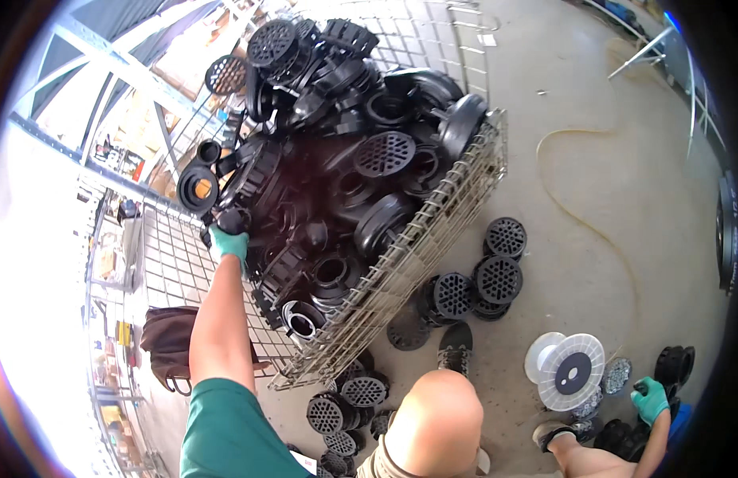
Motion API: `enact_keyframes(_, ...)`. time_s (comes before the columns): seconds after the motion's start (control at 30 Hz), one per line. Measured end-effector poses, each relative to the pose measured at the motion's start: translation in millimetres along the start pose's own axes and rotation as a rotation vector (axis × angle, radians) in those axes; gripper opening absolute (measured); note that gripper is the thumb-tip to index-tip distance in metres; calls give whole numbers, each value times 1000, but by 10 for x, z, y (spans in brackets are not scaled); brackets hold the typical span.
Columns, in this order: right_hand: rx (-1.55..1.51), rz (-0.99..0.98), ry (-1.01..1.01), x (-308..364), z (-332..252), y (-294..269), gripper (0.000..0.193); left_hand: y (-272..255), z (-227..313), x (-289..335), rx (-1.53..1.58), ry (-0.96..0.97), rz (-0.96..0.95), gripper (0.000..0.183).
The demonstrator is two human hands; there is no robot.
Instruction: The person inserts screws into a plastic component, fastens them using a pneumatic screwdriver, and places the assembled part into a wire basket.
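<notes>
My left hand (230,242), in a teal glove, reaches over the left side of a wire mesh cage (432,255) heaped with black plastic parts. Its fingers are closed round a dark rounded black plastic fitting (234,220), partly hidden by the hand. Just above that is a black ring-shaped fitting (197,189) with an orange patch showing through its middle. Round black perforated grates (384,154) and ringed collars (334,272) lie beside and beyond the hand. I do not see my right hand.
Stacks of black grates (498,279) stand on the floor beside the cage, more (329,415) by my knee. At the lower right are a white spool (572,371) and another person's gloved hand (650,401) near black parts. A yellowish hose (580,219) crosses the floor. A brown bag (166,344) hangs left.
</notes>
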State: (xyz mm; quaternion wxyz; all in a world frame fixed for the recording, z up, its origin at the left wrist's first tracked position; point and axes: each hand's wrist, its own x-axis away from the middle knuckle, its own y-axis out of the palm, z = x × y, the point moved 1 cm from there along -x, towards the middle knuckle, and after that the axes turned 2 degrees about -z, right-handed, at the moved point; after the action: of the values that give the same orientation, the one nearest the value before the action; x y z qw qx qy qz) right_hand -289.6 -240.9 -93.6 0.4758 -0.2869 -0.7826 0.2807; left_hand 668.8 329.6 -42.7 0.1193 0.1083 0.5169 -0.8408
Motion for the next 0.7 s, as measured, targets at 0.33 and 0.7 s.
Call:
enact_keyframes(0.33, 15, 14, -164, 490, -456, -309, 32, -659, 981, 101, 950, -161, 173, 55)
enact_keyframes(0.7, -19, 6, -510, 886, -1612, -546, 44, -2288, 3340, 2438, 783, 785, -633, 58)
